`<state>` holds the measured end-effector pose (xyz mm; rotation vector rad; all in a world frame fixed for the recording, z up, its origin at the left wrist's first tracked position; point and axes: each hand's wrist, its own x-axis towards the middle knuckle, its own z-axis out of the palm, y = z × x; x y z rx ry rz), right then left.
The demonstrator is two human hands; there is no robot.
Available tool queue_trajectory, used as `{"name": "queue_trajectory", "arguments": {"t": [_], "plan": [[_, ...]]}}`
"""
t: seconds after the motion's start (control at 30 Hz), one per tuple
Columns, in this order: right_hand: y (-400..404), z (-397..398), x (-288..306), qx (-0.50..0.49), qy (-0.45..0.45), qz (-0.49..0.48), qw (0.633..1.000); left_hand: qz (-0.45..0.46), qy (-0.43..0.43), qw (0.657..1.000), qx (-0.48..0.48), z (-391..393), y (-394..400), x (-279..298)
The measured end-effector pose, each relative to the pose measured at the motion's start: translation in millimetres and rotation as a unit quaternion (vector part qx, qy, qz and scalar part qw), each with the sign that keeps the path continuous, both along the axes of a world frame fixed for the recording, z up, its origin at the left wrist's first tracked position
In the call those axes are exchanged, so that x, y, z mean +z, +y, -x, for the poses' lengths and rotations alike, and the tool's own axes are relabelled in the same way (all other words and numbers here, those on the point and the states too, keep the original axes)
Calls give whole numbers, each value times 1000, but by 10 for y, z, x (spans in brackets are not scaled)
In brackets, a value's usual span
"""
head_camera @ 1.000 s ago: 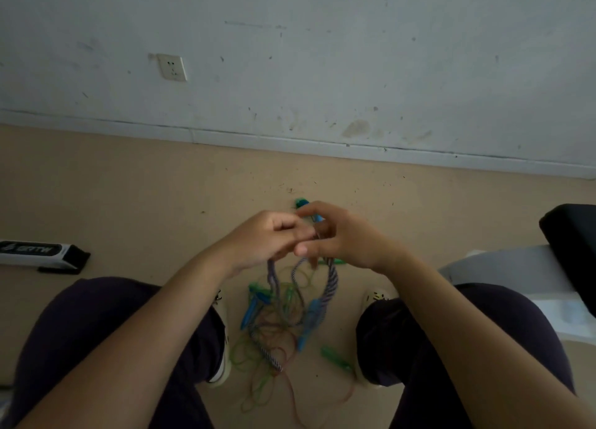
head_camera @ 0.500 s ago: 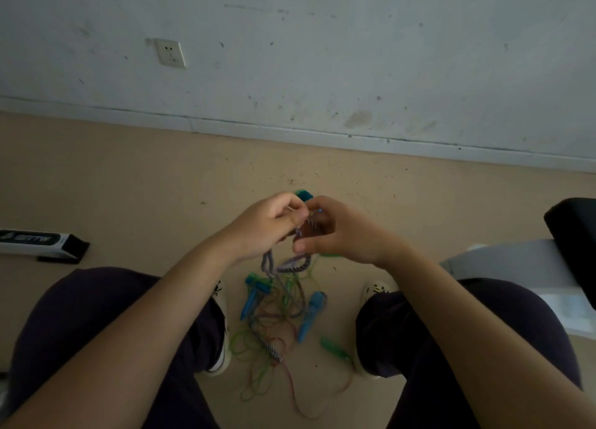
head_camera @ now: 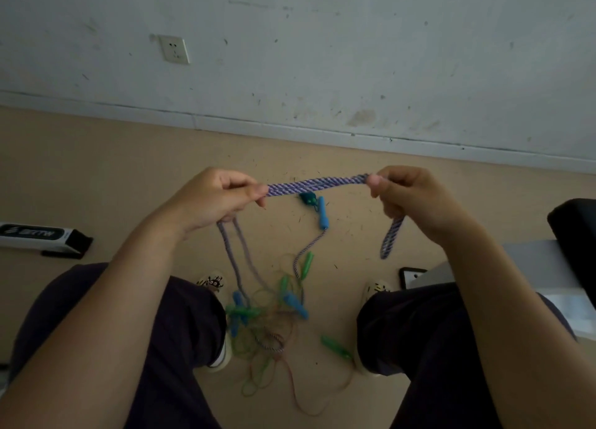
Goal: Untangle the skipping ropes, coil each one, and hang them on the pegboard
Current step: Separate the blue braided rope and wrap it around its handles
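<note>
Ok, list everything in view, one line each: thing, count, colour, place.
braided rope: one, purple and white, folded strands stretched between both hands, ends trailing to the floor
blue handles: at least three, one hanging mid-air, others in the pile
green handles: several, on the floor
thin cords: tangled, green and reddish, on the floor between the feet
box: one, black and white, floor at left
wall socket: one, white, on the wall
shoes: two, light, on the floor
left hand: pinches the rope's left end
right hand: pinches the rope's right end
</note>
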<state>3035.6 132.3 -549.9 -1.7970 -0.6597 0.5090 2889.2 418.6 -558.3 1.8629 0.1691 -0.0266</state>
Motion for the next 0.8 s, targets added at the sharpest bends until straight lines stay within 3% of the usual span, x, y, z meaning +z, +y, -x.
{"name": "queue_trajectory", "arguments": {"t": [0.07, 0.2, 0.33, 0.6, 0.7, 0.8], "plan": [[33, 62, -13, 55, -15, 30, 998, -13, 9, 1000, -16, -4, -98, -18], [256, 283, -69, 128, 57, 66, 988, -34, 38, 996, -76, -47, -428, -85], [426, 446, -203, 187, 62, 131, 972, -31, 43, 994, -92, -76, -613, -119], [203, 175, -44, 67, 20, 40, 997, -72, 61, 996, 0, -4, -47, 98], [142, 155, -17, 91, -17, 76, 993, -73, 53, 996, -12, 16, -161, 6], [253, 284, -47, 154, 13, 118, 981, -40, 38, 998, -42, -33, -388, -107]]}}
